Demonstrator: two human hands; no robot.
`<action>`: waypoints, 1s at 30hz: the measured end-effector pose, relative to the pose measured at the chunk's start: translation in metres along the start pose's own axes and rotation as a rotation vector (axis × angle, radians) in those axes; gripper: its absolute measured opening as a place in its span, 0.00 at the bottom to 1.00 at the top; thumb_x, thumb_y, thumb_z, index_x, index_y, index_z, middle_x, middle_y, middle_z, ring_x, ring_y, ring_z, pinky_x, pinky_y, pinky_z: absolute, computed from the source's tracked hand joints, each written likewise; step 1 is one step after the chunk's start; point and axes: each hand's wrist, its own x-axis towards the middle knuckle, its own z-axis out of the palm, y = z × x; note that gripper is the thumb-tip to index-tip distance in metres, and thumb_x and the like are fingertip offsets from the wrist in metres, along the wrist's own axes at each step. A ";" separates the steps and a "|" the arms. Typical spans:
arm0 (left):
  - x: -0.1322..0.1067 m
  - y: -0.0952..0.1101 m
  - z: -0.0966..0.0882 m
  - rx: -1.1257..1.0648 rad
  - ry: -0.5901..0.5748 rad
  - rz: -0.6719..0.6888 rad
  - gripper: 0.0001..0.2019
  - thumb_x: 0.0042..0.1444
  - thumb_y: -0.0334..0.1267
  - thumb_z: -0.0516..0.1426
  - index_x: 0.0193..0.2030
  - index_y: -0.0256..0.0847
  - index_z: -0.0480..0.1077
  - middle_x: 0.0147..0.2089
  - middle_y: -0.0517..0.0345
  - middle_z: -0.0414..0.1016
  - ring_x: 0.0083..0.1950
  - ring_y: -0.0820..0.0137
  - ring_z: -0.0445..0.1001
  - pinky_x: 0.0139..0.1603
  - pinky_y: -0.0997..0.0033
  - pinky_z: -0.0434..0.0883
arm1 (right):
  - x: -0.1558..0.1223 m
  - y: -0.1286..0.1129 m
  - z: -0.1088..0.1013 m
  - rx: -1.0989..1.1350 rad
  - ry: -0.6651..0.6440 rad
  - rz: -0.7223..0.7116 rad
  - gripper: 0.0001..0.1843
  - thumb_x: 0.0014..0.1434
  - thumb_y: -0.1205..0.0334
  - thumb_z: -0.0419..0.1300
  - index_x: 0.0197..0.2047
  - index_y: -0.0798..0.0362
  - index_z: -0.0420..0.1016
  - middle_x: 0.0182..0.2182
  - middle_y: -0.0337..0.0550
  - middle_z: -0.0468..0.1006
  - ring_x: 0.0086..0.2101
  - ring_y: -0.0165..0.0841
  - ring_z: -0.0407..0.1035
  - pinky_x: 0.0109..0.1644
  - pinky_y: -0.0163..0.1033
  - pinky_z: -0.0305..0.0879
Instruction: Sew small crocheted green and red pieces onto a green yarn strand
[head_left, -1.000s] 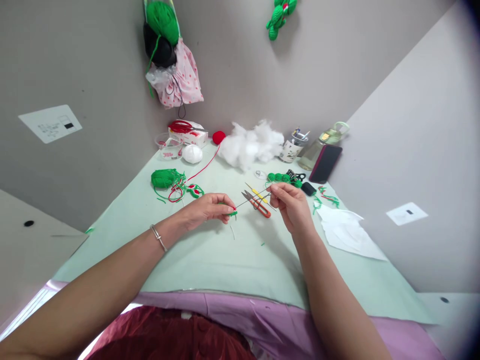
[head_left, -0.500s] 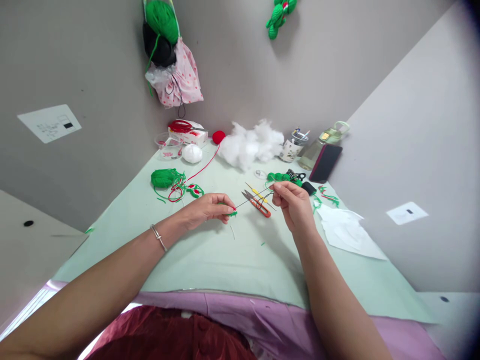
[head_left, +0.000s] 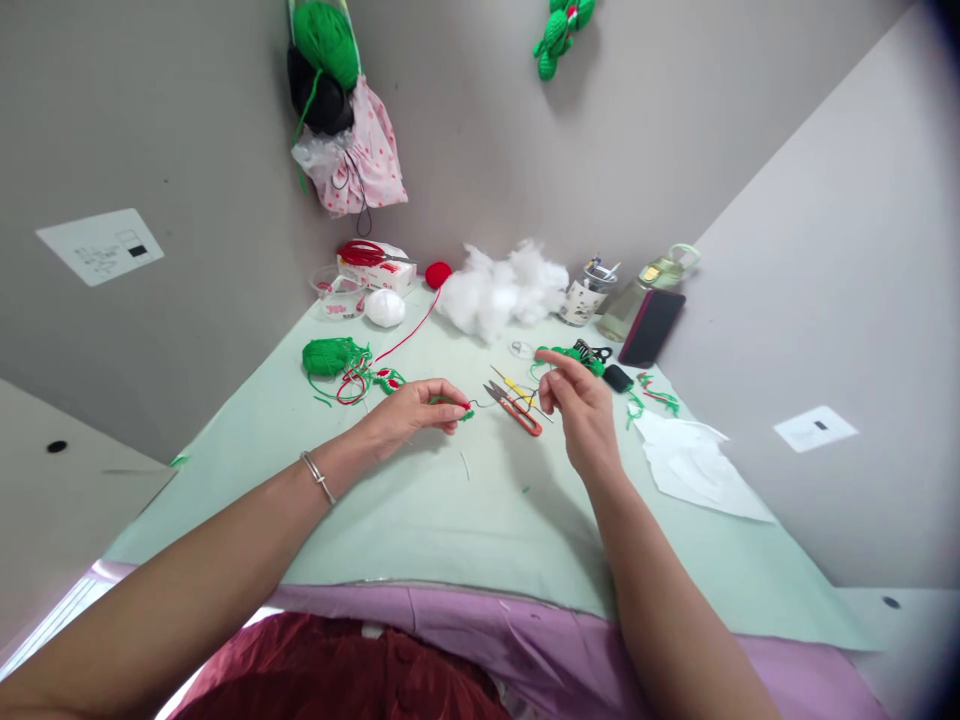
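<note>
My left hand [head_left: 421,412] pinches a small red and green crochet piece [head_left: 468,411] between thumb and fingers, just above the table. A thin dark thread [head_left: 484,404] runs slack from the piece toward my right hand [head_left: 579,405]. That hand's index finger points out to the left, while the thumb and other fingers are curled closed where the thread ends. Whether a needle is there too is too small to tell. Between my hands lie orange-handled scissors [head_left: 517,410] and a yellow crochet hook [head_left: 511,383].
Green yarn [head_left: 326,357] lies at left, near a white ball [head_left: 385,308] and a red yarn ball [head_left: 438,275]. White stuffing [head_left: 499,290] is piled at the back. A pen cup [head_left: 585,298], bottle [head_left: 630,305], phone [head_left: 652,328] and white sheets [head_left: 697,465] are at right.
The dark thread was taut between my hands and now hangs slack. My right index finger has stretched out to the left. My left hand keeps its hold and has barely moved.
</note>
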 end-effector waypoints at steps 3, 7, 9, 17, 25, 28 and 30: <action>0.001 -0.001 0.000 0.012 0.057 0.015 0.15 0.47 0.43 0.66 0.38 0.38 0.72 0.30 0.61 0.73 0.32 0.72 0.71 0.42 0.67 0.68 | -0.010 -0.005 0.010 -0.043 -0.115 0.009 0.28 0.60 0.60 0.54 0.63 0.50 0.62 0.24 0.32 0.65 0.22 0.27 0.57 0.27 0.35 0.58; 0.001 -0.002 0.000 0.038 0.086 0.040 0.14 0.49 0.43 0.65 0.38 0.39 0.71 0.29 0.62 0.73 0.32 0.72 0.72 0.43 0.67 0.66 | -0.025 -0.010 0.026 -0.078 -0.367 0.074 0.31 0.60 0.63 0.53 0.66 0.51 0.56 0.22 0.31 0.63 0.23 0.27 0.58 0.29 0.34 0.58; 0.001 -0.002 0.000 0.056 0.087 0.053 0.13 0.49 0.43 0.64 0.39 0.39 0.71 0.29 0.62 0.73 0.33 0.72 0.72 0.44 0.67 0.66 | -0.029 -0.009 0.031 -0.094 -0.436 0.094 0.30 0.60 0.63 0.52 0.66 0.51 0.56 0.23 0.31 0.63 0.24 0.27 0.59 0.30 0.34 0.59; -0.001 0.000 0.004 0.095 0.107 0.067 0.14 0.49 0.44 0.65 0.38 0.39 0.70 0.27 0.63 0.72 0.32 0.72 0.71 0.43 0.68 0.66 | -0.031 -0.007 0.037 -0.145 -0.514 0.120 0.30 0.60 0.64 0.50 0.66 0.52 0.55 0.23 0.32 0.62 0.25 0.28 0.60 0.32 0.34 0.61; -0.001 0.000 0.005 0.128 0.115 0.080 0.13 0.50 0.43 0.64 0.38 0.40 0.69 0.27 0.63 0.73 0.31 0.72 0.72 0.41 0.69 0.66 | -0.031 -0.004 0.037 -0.153 -0.483 0.107 0.30 0.60 0.64 0.49 0.65 0.52 0.56 0.23 0.32 0.62 0.24 0.27 0.60 0.31 0.34 0.61; -0.002 0.002 0.006 0.162 0.125 0.072 0.13 0.50 0.43 0.63 0.37 0.40 0.69 0.27 0.62 0.73 0.31 0.72 0.72 0.38 0.70 0.65 | -0.031 -0.004 0.038 -0.166 -0.471 0.109 0.30 0.59 0.65 0.49 0.65 0.53 0.57 0.23 0.31 0.61 0.24 0.27 0.60 0.31 0.34 0.61; -0.002 0.003 0.008 0.192 0.133 0.066 0.12 0.50 0.43 0.63 0.37 0.40 0.69 0.27 0.62 0.73 0.31 0.72 0.71 0.36 0.72 0.65 | -0.030 -0.003 0.038 -0.195 -0.450 0.107 0.30 0.58 0.66 0.50 0.64 0.53 0.57 0.22 0.31 0.61 0.23 0.27 0.59 0.31 0.34 0.61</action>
